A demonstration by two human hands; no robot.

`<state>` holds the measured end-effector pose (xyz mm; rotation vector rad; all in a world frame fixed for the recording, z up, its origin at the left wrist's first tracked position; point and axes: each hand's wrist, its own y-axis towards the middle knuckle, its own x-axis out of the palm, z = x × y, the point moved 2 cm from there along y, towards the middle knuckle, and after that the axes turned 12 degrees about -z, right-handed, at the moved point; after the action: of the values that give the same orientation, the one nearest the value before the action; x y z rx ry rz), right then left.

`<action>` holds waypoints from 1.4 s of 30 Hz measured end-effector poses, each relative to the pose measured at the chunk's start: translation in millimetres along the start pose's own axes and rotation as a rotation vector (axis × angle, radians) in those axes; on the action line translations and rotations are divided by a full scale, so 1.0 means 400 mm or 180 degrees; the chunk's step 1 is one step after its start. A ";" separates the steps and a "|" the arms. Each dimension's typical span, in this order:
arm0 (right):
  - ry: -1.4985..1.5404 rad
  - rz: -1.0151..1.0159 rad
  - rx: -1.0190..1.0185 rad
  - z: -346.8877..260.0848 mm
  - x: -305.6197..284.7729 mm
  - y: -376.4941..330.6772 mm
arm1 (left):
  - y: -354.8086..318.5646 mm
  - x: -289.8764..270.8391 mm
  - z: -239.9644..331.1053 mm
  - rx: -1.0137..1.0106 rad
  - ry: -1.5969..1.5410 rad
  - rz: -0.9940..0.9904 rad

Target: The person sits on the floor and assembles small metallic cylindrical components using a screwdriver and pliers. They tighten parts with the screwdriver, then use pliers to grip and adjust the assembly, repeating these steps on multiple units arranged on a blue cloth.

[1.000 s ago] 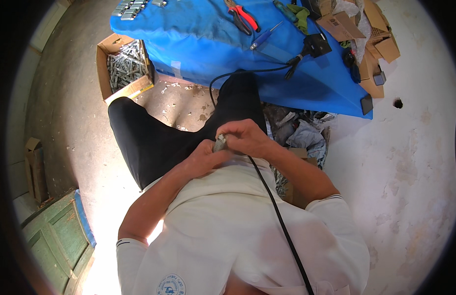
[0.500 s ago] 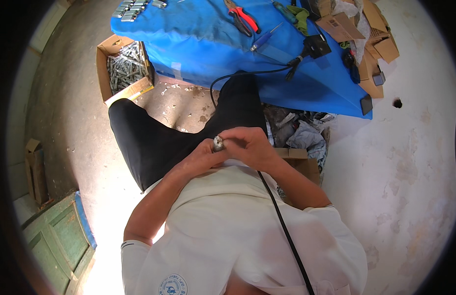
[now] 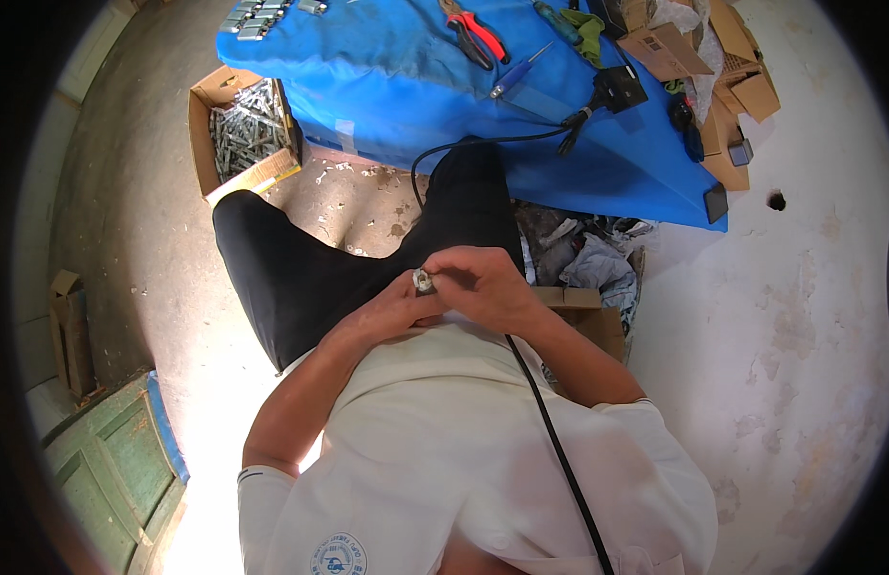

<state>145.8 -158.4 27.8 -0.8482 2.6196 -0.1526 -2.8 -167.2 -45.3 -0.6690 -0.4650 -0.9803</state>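
The small round metal fitting (image 3: pixel 423 281) sits pinched between both hands above the lap, its open end facing up. The right hand (image 3: pixel 483 286) has its grip closed over it from the right; the left hand (image 3: pixel 392 309) pinches it from below. A black cable (image 3: pixel 557 443) runs down across the pale shirt (image 3: pixel 444 450). Beyond lie the blue-covered bench (image 3: pixel 396 67) with red pliers (image 3: pixel 478 36) and a cardboard box of metal parts (image 3: pixel 243 129).
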 end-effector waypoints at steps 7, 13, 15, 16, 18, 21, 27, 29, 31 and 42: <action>-0.0098 -0.0098 0.0130 -0.007 -0.001 0.009 | 0.003 -0.008 -0.011 -0.0153 -0.0056 0.0034; 0.0027 -0.0137 0.0205 0.001 -0.001 0.016 | -0.007 0.001 0.012 -0.0258 -0.0086 0.0081; 0.0079 -0.0150 0.0202 0.005 -0.001 0.017 | -0.006 0.002 0.012 -0.0265 -0.0115 0.0075; 0.0106 -0.0158 0.0218 0.006 -0.001 0.017 | -0.006 0.002 0.013 -0.0267 -0.0129 0.0071; 0.0161 -0.0176 0.0251 0.007 -0.002 0.016 | -0.006 0.003 0.014 -0.0253 -0.0121 0.0076; 0.0411 -0.0018 0.0090 0.023 0.002 0.018 | -0.009 0.011 0.028 -0.0266 -0.0043 0.0087; 0.0854 -0.0432 0.0547 0.035 -0.021 0.027 | -0.005 0.019 0.038 -0.0233 0.0008 0.0042; 0.0972 -0.0406 0.0495 0.032 -0.021 0.028 | -0.004 0.020 0.041 -0.0250 -0.0008 0.0043; 0.1005 -0.0429 0.0414 0.032 -0.019 0.031 | -0.001 0.013 0.039 -0.0335 0.0066 -0.0006; 0.1010 -0.0538 0.0406 0.025 -0.015 0.033 | 0.004 0.009 0.026 -0.0388 -0.0038 0.0180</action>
<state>147.1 -144.0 17.6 -1.0752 2.7840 -0.5346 -0.3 -161.5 -36.0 -0.7939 -0.3970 -0.9570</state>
